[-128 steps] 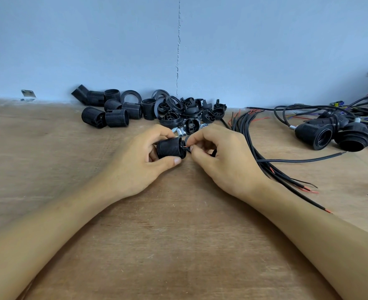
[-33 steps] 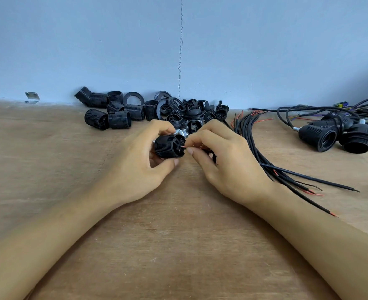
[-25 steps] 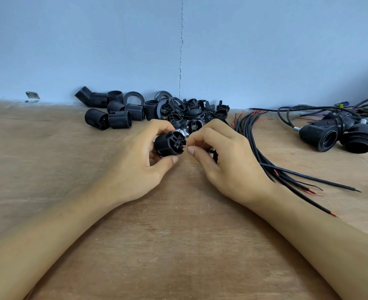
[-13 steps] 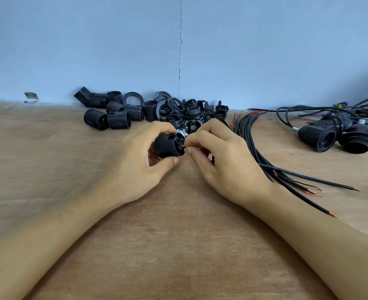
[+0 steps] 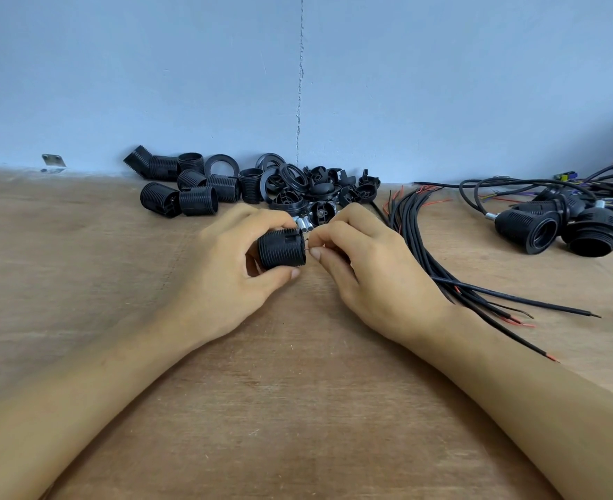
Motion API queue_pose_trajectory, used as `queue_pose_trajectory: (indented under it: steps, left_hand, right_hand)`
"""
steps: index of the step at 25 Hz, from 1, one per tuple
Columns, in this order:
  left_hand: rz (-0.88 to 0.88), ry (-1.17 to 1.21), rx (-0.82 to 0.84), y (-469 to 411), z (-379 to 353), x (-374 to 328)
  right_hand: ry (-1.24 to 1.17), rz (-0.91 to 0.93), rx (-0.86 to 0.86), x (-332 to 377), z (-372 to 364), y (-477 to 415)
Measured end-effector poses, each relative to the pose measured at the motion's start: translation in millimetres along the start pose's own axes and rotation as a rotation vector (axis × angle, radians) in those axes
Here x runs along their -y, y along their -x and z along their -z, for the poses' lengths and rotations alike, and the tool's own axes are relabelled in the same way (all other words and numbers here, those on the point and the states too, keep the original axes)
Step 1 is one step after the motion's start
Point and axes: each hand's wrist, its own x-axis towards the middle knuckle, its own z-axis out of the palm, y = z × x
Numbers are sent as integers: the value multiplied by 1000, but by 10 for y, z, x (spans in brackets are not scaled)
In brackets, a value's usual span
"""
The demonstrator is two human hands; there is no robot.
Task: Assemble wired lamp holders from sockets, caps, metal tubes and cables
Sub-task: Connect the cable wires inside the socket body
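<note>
Gripped the threaded black socket [image 5: 281, 249] in the left hand [image 5: 225, 279] just over the wooden table [image 5: 298, 409], pinched a thin wire end [image 5: 308, 242] (barely visible) against it with the right hand [image 5: 373, 276], seemingly mid-wiring, needing careful threading next.

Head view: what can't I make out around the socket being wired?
Head view only:
- wire end: tiny, pinched by right hand fingers; whether it is seated cannot be told.
- socket terminals: face sideways, wrapped by left hand.
- metal tubes: mostly behind both hands.
- finished holders: cables cut by right edge.
</note>
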Motion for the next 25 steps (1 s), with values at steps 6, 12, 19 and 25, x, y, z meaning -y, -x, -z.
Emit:
queue_pose_trajectory:
  steps: [6, 12, 19, 25]
  left_hand:
    - [-3, 25, 7, 18, -3, -18]
    - [-18, 13, 5, 21, 0, -38]
    - [29, 62, -6, 8, -11, -85]
    - [30, 12, -15, -2, -13, -84]
  right_hand:
    - [25, 14, 39, 30, -15, 14]
    - [72, 47, 52, 30, -19, 19]
    - [-81, -25, -54, 11, -44, -3]
    - [-101, -224, -142, -29, -16, -21]
